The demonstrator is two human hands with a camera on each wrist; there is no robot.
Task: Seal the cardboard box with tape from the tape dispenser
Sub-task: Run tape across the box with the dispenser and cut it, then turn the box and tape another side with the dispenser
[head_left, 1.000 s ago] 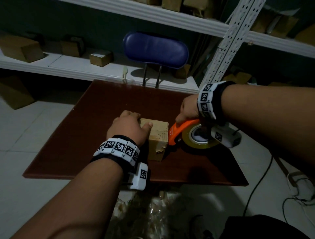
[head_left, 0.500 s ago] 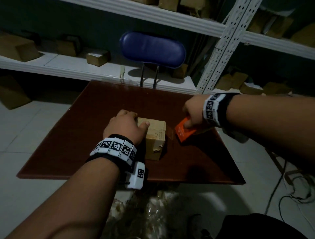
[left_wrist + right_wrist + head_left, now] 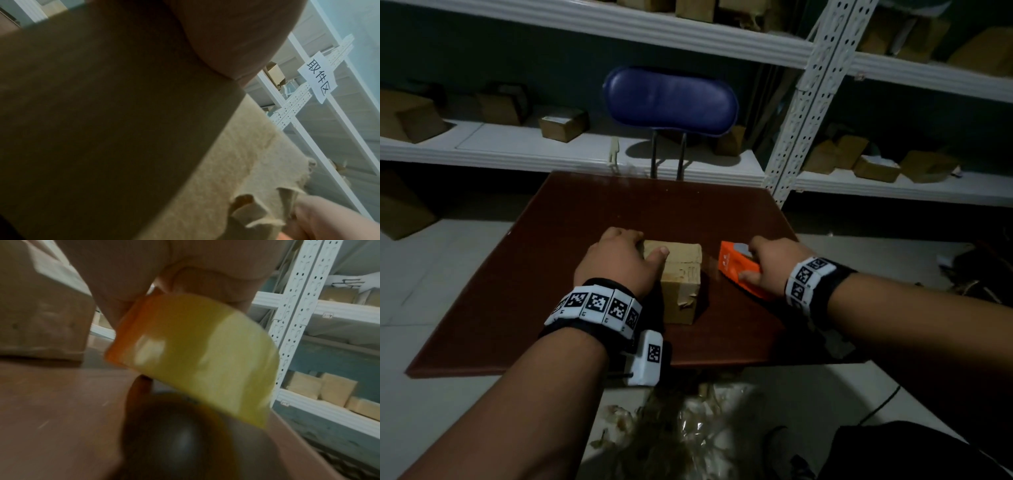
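Observation:
A small brown cardboard box (image 3: 681,277) stands in the middle of the dark red table (image 3: 571,246). My left hand (image 3: 619,260) lies over its left top edge, thumb on the top and fingers curled over the far side. In the left wrist view the box (image 3: 236,170) fills the frame, with torn tape scraps on its face. My right hand (image 3: 767,265) grips the orange tape dispenser (image 3: 736,267) just right of the box, apart from it. The right wrist view shows the yellowish tape roll (image 3: 205,356) under my fingers, with the box (image 3: 41,313) at left.
A blue-backed chair (image 3: 671,99) stands behind the table. White metal shelves (image 3: 804,102) with several cardboard boxes run along the back. Crumpled plastic wrap (image 3: 681,431) lies on the floor below the near table edge. A cable (image 3: 880,404) trails at lower right.
My right hand has turned and carried the dispenser away from the box's right face, then lowered it beside the box. The left hand has stayed on the box.

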